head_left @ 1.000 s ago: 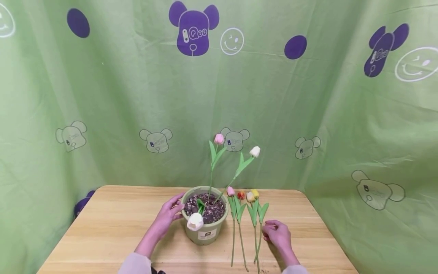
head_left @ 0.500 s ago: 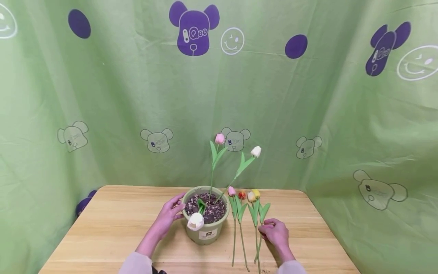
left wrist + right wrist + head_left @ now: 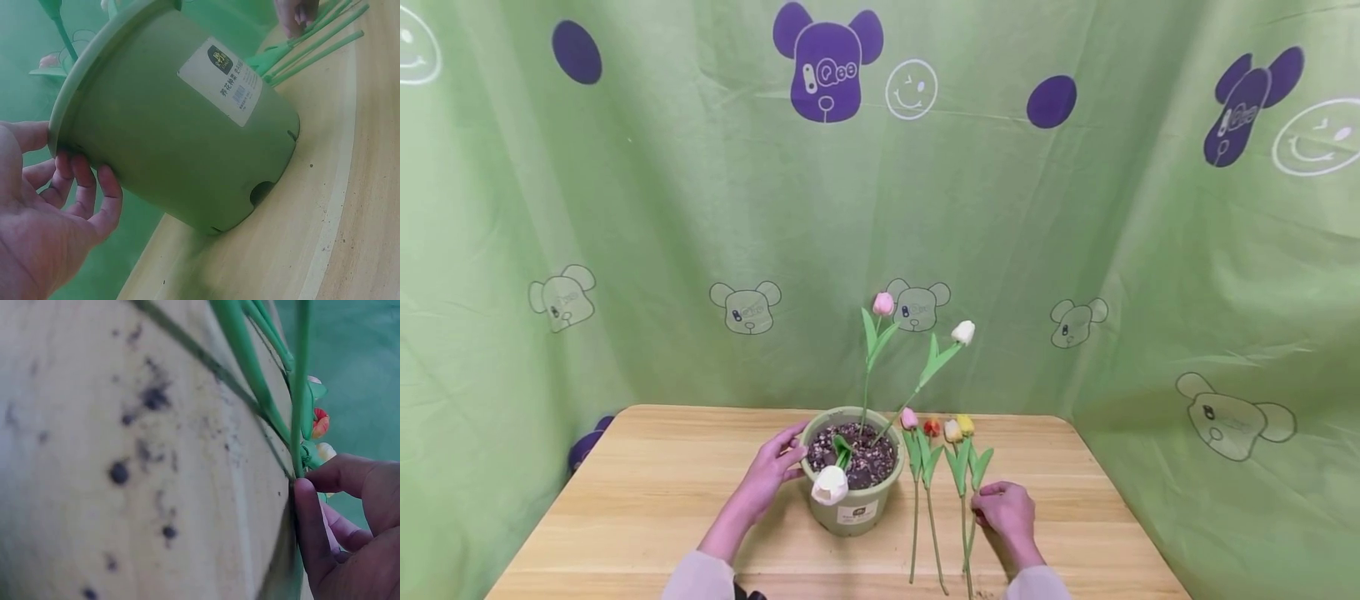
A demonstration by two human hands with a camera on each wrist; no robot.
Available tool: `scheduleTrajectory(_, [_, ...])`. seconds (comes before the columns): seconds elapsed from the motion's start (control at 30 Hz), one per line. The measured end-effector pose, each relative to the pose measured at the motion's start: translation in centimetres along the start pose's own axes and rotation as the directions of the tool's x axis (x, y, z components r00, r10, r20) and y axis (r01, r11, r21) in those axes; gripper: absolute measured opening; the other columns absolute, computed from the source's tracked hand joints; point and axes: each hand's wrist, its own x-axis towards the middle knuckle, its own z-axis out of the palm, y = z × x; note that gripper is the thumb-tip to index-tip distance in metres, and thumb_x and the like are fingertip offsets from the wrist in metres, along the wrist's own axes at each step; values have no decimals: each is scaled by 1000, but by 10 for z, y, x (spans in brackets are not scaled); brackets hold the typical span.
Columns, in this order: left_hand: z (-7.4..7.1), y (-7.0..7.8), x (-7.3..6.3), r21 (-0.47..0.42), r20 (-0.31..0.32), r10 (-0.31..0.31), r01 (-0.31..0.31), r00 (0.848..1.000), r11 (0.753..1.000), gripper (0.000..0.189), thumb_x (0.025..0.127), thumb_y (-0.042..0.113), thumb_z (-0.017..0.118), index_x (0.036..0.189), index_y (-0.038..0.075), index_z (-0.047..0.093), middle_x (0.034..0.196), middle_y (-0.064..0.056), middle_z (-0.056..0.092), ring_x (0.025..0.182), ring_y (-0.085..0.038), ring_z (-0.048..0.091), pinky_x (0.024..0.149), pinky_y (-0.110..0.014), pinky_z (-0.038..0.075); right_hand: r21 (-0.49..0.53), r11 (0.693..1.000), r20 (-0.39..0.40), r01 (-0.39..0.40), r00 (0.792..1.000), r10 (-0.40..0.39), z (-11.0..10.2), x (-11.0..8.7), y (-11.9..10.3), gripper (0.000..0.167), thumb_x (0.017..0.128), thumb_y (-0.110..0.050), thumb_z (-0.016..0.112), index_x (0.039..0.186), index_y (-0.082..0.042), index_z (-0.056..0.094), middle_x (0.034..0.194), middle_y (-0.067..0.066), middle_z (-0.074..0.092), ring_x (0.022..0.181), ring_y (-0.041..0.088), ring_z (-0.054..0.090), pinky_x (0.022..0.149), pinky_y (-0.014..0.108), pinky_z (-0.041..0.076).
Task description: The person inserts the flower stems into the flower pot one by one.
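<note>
A green flowerpot (image 3: 854, 510) with dark soil stands on the table. My left hand (image 3: 769, 468) grips its rim at the left side; in the left wrist view, curled fingers (image 3: 107, 199) lie against the wall below the rim. In the pot are a pink tulip (image 3: 883, 305), a white tulip (image 3: 963, 333) leaning right and another white tulip (image 3: 830, 485) tilted toward me. To the right, several tulips lie on the table. My right hand (image 3: 1006, 512) pinches the stem (image 3: 300, 425) of the rightmost one, a yellow tulip (image 3: 966, 425), between thumb and forefinger.
Beside the yellow one lie a cream tulip (image 3: 952, 431), a red-orange tulip (image 3: 932, 427) and a pink tulip (image 3: 908, 418). Dark soil crumbs (image 3: 119, 472) dot the wooden table (image 3: 647, 492). A green printed curtain (image 3: 970, 208) surrounds the table's back and sides.
My right hand has moved slightly left to the yellow tulip's stem and now pinches it. The left hand stays on the flowerpot's rim.
</note>
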Motion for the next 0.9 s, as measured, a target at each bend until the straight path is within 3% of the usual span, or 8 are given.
scheduleTrajectory(0.3, [1, 0, 0, 4, 2, -3, 3, 1000, 1000, 56, 103, 14, 57, 155, 0, 42, 117, -13, 46, 107, -22, 60, 98, -45, 59, 40, 999, -7, -22, 1000, 23, -13, 4, 7, 21, 77, -2, 76, 96, 7, 74, 73, 7, 74, 56, 12, 66, 55, 25, 61])
scheduleTrajectory(0.53, [-1, 0, 1, -2, 5, -1, 1, 1000, 1000, 57, 103, 14, 57, 155, 0, 41, 118, -13, 45, 108, -23, 60, 99, -46, 59, 205, 974, 102, -98, 992, 79, -20, 0, 1, 31, 83, 6, 72, 111, 17, 66, 84, 15, 73, 62, 13, 67, 60, 25, 62])
scheduleTrajectory(0.73, [-1, -2, 1, 1, 17, -12, 12, 1000, 1000, 57, 103, 15, 57, 156, 1, 41, 121, -15, 47, 108, -22, 60, 97, -41, 60, 265, 950, 167, -165, 978, 123, -23, 0, 2, 34, 88, 6, 68, 117, 22, 61, 85, 20, 72, 65, 14, 69, 63, 24, 63])
scheduleTrajectory(0.9, [-1, -1, 0, 12, 15, -1, 0, 1000, 1000, 58, 104, 18, 58, 156, 0, 40, 121, -15, 47, 108, -23, 60, 99, -43, 59, 275, 946, 192, -173, 974, 122, -22, 0, 2, 34, 92, 4, 67, 121, 21, 60, 87, 19, 71, 68, 16, 69, 65, 28, 64])
